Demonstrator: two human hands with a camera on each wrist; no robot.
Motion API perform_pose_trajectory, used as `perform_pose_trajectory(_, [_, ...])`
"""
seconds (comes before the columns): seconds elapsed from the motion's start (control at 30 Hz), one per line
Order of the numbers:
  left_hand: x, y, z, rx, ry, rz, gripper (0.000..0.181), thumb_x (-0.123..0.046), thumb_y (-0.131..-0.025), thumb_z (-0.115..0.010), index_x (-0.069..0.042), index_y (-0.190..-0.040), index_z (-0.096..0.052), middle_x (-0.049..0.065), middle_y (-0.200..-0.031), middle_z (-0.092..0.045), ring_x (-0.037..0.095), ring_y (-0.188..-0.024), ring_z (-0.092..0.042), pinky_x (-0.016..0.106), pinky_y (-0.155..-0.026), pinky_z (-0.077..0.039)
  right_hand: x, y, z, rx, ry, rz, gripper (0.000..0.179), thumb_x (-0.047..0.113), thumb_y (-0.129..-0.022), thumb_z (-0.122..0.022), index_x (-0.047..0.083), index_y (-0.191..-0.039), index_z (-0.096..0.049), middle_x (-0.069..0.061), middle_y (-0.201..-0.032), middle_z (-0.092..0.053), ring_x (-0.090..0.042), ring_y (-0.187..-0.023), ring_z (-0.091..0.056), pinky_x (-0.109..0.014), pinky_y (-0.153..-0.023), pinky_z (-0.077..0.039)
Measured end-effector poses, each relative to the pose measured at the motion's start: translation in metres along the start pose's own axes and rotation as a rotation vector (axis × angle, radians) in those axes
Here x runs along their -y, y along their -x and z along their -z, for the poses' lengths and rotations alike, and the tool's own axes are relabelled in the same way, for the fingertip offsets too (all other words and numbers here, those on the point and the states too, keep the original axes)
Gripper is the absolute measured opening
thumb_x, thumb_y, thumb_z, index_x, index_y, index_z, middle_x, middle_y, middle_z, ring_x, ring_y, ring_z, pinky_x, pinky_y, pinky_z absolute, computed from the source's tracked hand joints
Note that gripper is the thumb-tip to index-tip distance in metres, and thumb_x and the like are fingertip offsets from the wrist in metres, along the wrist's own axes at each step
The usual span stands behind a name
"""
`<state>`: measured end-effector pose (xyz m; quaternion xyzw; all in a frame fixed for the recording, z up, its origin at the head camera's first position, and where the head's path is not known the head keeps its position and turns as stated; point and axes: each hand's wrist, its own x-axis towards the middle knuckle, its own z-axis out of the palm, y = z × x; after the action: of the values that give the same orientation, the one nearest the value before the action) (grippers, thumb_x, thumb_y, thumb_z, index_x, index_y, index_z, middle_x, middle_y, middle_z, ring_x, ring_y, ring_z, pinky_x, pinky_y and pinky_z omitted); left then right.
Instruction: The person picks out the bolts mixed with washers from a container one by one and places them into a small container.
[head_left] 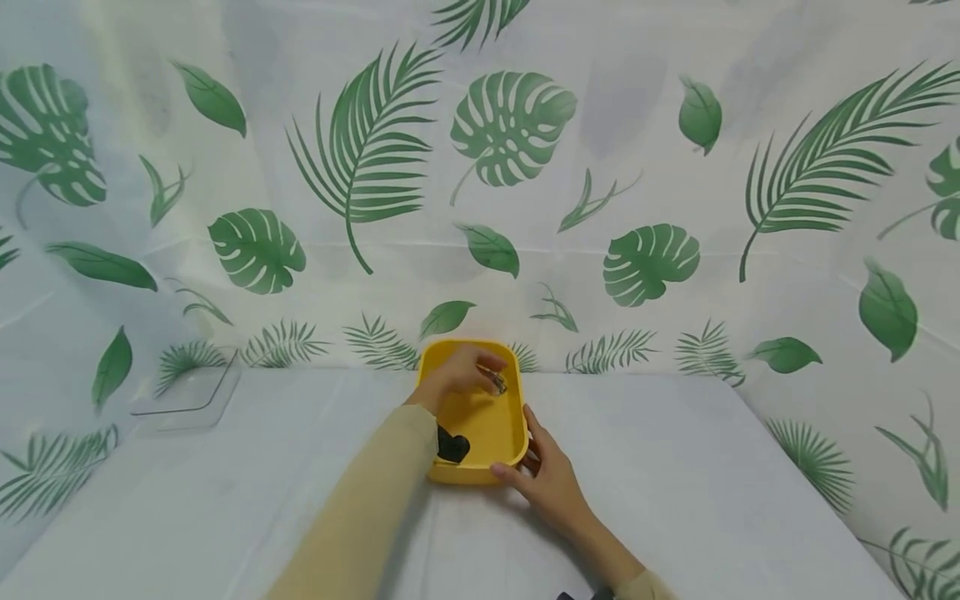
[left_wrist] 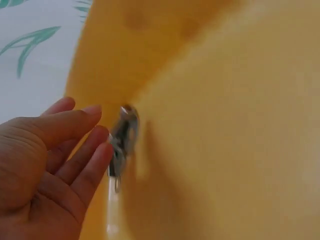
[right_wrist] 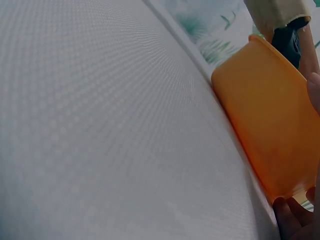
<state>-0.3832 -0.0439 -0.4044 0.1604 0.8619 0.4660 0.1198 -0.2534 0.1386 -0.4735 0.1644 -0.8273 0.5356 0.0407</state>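
A yellow plastic bin (head_left: pixel 480 433) stands on the white table, open side up. My left hand (head_left: pixel 461 373) reaches inside it from the left, fingers loosely extended. At its fingertips is a small metal clip (left_wrist: pixel 124 140) with a clear strap (left_wrist: pixel 114 210), blurred in the left wrist view. Thumb and forefinger do not close round the clip; the lower fingertips lie against or just beside it. My right hand (head_left: pixel 551 483) holds the bin's near right corner, thumb at the front wall and fingers along the side. In the right wrist view only parts of its fingers (right_wrist: pixel 290 215) show.
A clear, see-through tray (head_left: pixel 187 404) sits at the table's far left. A white curtain with green leaves (head_left: pixel 513 125) hangs behind the table and at its sides. A dark device (head_left: pixel 453 447) on the left wrist hangs over the bin's near left part.
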Motion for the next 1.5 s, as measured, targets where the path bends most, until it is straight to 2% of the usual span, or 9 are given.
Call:
perform_pose_trajectory(0.17, [0.001,0.001,-0.008,-0.064,0.133,0.089,0.04,0.004,-0.087,-0.063,-0.008,-0.124,-0.064,0.012,-0.125,-0.063,0.024,-0.105,-0.061,0.035,-0.099,-0.05,-0.002,0.002,-0.003,0.0,-0.003,-0.006,0.095,0.031,-0.08,-0.077,0.023,-0.154,-0.018,-0.007,-0.154,-0.032,-0.025,-0.13,-0.05,-0.03,-0.099,-0.048])
perform_pose_trajectory(0.33, [0.003,-0.001,-0.012,-0.114,0.164,0.195,0.041,0.006,-0.087,-0.06,-0.009,-0.124,-0.064,0.011,-0.126,-0.062,0.025,-0.105,-0.059,0.036,-0.098,-0.05,-0.001,0.002,-0.002,-0.005,0.008,-0.012,0.095,0.032,-0.08,-0.077,0.025,-0.154,-0.018,-0.007,-0.153,-0.034,-0.025,-0.129,-0.051,-0.03,-0.099,-0.048])
perform_pose_trajectory(0.47, [0.006,-0.005,-0.015,-0.163,0.172,0.286,0.04,0.004,-0.084,-0.064,-0.012,-0.12,-0.068,0.009,-0.119,-0.065,0.026,-0.098,-0.06,0.038,-0.097,-0.051,-0.001,0.001,-0.001,-0.013,0.018,-0.009,0.094,0.032,-0.08,-0.077,0.027,-0.153,-0.018,-0.005,-0.152,-0.036,-0.023,-0.129,-0.052,-0.03,-0.099,-0.049])
perform_pose_trajectory(0.7, [0.008,-0.014,-0.019,-0.188,0.151,0.253,0.037,0.005,-0.082,-0.068,-0.005,-0.117,-0.068,0.013,-0.114,-0.066,0.027,-0.094,-0.06,0.039,-0.094,-0.053,0.0,-0.001,-0.001,-0.012,0.028,-0.002,0.094,0.032,-0.08,-0.077,0.026,-0.153,-0.019,-0.005,-0.151,-0.037,-0.023,-0.127,-0.053,-0.03,-0.098,-0.049])
perform_pose_trajectory(0.83, [0.009,-0.018,-0.02,-0.2,0.152,0.244,0.031,0.005,-0.079,-0.071,-0.002,-0.109,-0.071,0.013,-0.105,-0.068,0.026,-0.089,-0.061,0.037,-0.089,-0.055,0.0,-0.001,-0.001,-0.019,0.039,-0.012,0.094,0.032,-0.079,-0.078,0.027,-0.153,-0.02,-0.006,-0.151,-0.038,-0.023,-0.127,-0.053,-0.029,-0.097,-0.05])
perform_pose_trajectory(1.27, [0.011,-0.021,-0.031,-0.189,0.156,0.197,0.023,0.0,-0.075,-0.077,-0.004,-0.098,-0.074,0.01,-0.093,-0.069,0.024,-0.081,-0.061,0.037,-0.086,-0.056,0.001,0.001,0.0,-0.014,0.017,-0.019,0.094,0.03,-0.08,-0.078,0.028,-0.153,-0.019,-0.006,-0.152,-0.037,-0.023,-0.128,-0.052,-0.029,-0.098,-0.049])
perform_pose_trajectory(1.5, [0.015,-0.028,-0.034,-0.19,0.172,0.245,0.024,0.003,-0.075,-0.077,-0.006,-0.096,-0.072,0.009,-0.09,-0.069,0.022,-0.079,-0.062,0.036,-0.087,-0.056,0.003,0.001,-0.001,-0.016,0.017,-0.022,0.094,0.031,-0.079,-0.078,0.027,-0.153,-0.02,-0.006,-0.151,-0.037,-0.023,-0.128,-0.052,-0.029,-0.098,-0.049])
